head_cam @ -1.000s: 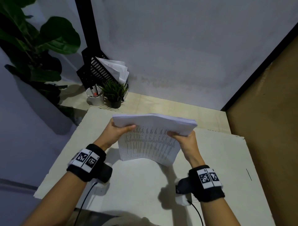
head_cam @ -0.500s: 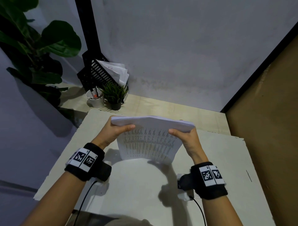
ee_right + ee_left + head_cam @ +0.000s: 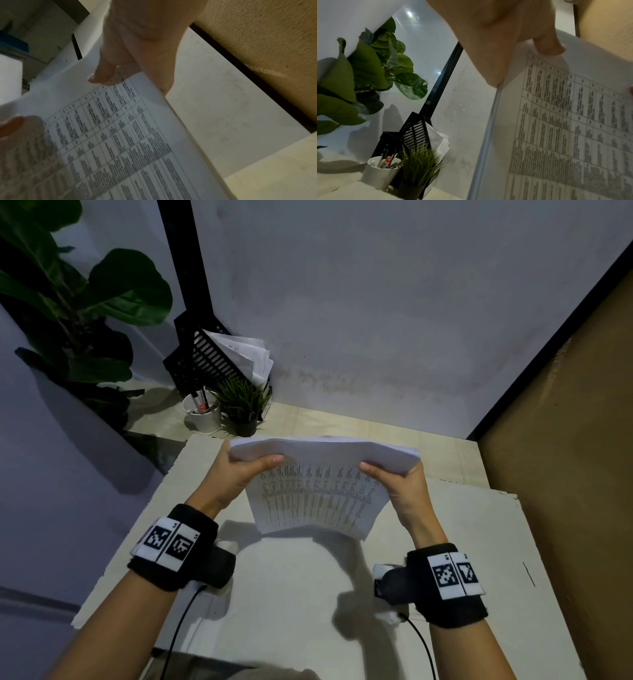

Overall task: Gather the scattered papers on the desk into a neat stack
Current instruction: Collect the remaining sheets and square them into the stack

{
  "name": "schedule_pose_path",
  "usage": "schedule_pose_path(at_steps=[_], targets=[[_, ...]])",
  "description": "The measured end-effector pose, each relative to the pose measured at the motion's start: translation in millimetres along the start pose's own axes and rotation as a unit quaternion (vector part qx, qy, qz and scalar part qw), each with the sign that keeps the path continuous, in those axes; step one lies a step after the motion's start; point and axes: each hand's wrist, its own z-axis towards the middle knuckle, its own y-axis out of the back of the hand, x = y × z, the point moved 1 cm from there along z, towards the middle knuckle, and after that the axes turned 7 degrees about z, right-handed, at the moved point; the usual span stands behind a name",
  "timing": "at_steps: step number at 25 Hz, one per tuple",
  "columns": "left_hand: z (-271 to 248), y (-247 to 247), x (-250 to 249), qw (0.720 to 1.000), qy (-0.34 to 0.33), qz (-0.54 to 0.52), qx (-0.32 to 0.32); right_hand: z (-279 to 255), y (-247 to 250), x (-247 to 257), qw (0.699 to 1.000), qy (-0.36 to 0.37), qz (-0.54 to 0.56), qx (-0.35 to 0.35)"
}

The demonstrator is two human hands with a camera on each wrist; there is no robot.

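A thick stack of printed papers (image 3: 318,494) stands on its lower edge on the white desk board (image 3: 291,594), its top bent toward me. My left hand (image 3: 239,470) grips the stack's upper left corner, thumb on the printed face. My right hand (image 3: 397,481) grips the upper right corner the same way. In the left wrist view the papers (image 3: 573,128) fill the right side under my left hand (image 3: 522,40). In the right wrist view the table-printed sheet (image 3: 111,142) runs below my right hand (image 3: 133,54). The fingers behind the stack are hidden.
At the desk's back left stand a black file holder (image 3: 205,361) with loose sheets, a white pen cup (image 3: 203,412) and a small potted grass plant (image 3: 245,405). A large leafy plant (image 3: 68,302) is further left. A brown wall (image 3: 565,440) bounds the right side.
The stack and both hands have shifted slightly away from me and a little lower; the grip on both corners is unchanged.
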Motion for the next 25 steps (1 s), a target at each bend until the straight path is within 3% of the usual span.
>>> schedule_pose_path(at_steps=[4, 8, 13, 16, 20, 23, 24, 25], targets=[[1, -1, 14, 0.999, 0.021, 0.016, 0.025, 1, 3, -6, 0.999, -0.025, -0.022, -0.006], [7, -8, 24, 0.996, 0.083, 0.009, -0.008, 0, 0, -12, 0.999, -0.038, -0.021, -0.016], [4, -4, 17, 0.996, 0.077, 0.007, -0.034, 1, 2, -2, 1.000, -0.014, 0.000, -0.007], [0, -6, 19, 0.998, 0.061, 0.006, -0.019, -3, 4, -5, 0.999, -0.034, -0.010, -0.009], [5, -7, 31, 0.995, 0.088, 0.014, -0.048, -1, 9, 3, 0.998, -0.048, -0.029, -0.019], [8, -6, 32, 0.995, 0.089, 0.014, -0.044, 7, 9, 32, 0.990, -0.023, -0.136, 0.008], [8, -6, 33, 0.994, 0.093, 0.011, -0.050, 12, 5, 42, 0.973, -0.023, -0.230, 0.032], [8, -6, 33, 0.993, 0.099, 0.003, -0.057, 16, -3, 53, 0.933, -0.029, -0.352, 0.066]])
